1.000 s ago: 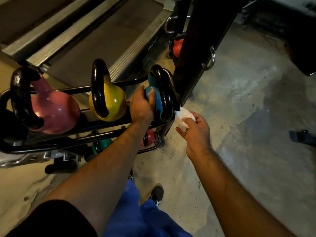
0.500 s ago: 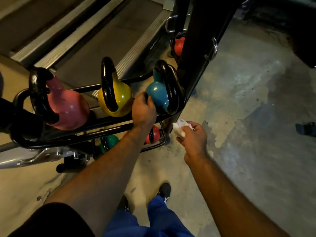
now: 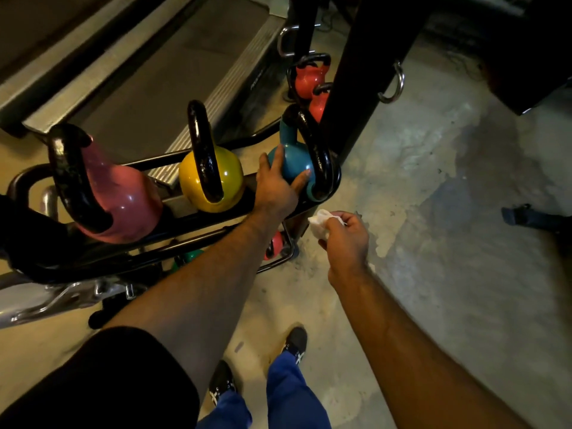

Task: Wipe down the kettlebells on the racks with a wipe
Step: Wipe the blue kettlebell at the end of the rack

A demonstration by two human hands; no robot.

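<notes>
From the head camera, three kettlebells sit along the top tier of a black tubular rack (image 3: 93, 261): a pink kettlebell (image 3: 123, 205) at the left end, a yellow kettlebell (image 3: 227, 178) in the middle and a blue kettlebell (image 3: 294, 162) at the right end, each with a black handle standing up or leaning. The left hand (image 3: 277, 188) lies on the near side of the blue bell, fingers spread and fairly straight against its round body rather than wrapped round it; this looks like a steadying hold, to keep the bell from rolling on the rails while it is cleaned. The right hand (image 3: 346, 239) is just off the rack's right end, below the blue bell and clear of it, its fingers curled round a bunched white wipe (image 3: 320, 222) that juts from the thumb side, kept free to reach the next surface. On the lower tier a red kettlebell (image 3: 276, 243) and a green kettlebell (image 3: 188, 257) show partly between the bars. Further back, two more red kettlebells (image 3: 308, 80) stand beside a dark upright post (image 3: 365, 75). Beyond the rack lies a treadmill deck (image 3: 161, 78); underfoot is stained concrete floor (image 3: 433, 212).
</notes>
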